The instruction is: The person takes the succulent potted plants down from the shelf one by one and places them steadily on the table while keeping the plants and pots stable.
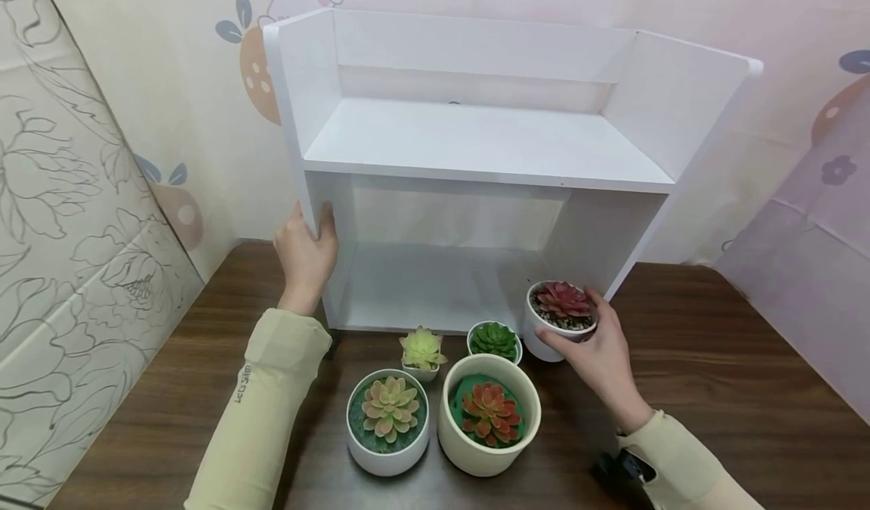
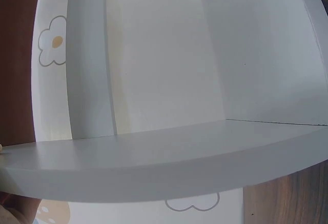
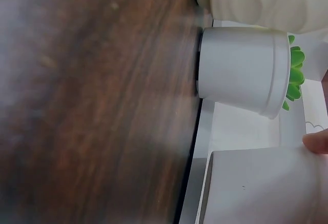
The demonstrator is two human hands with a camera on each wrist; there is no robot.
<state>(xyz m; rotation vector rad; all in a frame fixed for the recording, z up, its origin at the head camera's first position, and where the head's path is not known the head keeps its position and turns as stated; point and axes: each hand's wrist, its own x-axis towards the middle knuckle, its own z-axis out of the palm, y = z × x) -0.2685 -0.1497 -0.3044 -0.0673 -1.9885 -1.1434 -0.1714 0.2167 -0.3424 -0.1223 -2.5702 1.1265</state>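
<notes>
My left hand (image 1: 306, 261) grips the left side panel of a white two-tier shelf (image 1: 489, 143), thumb on the inner face and fingers outside. The left wrist view mostly takes in the inside of the shelf (image 2: 164, 152), with only a bit of hand at the lower left corner. At the shelf's lower right front, my right hand (image 1: 601, 351) holds a white pot (image 1: 544, 344) with a dark red succulent (image 1: 564, 298), thumb and fingers around its rim. In the right wrist view a fingertip (image 3: 316, 142) lies on that white pot (image 3: 261, 183), its base close to the tabletop.
In front of the shelf stand several more potted succulents: a yellow-green one (image 1: 423, 347), a dark green one (image 1: 494, 340), a pinkish one in a white pot (image 1: 387, 461) and an orange-red one in a cream pot (image 1: 469, 457). Beneath is a dark wooden table (image 1: 714, 359); patterned walls rise behind.
</notes>
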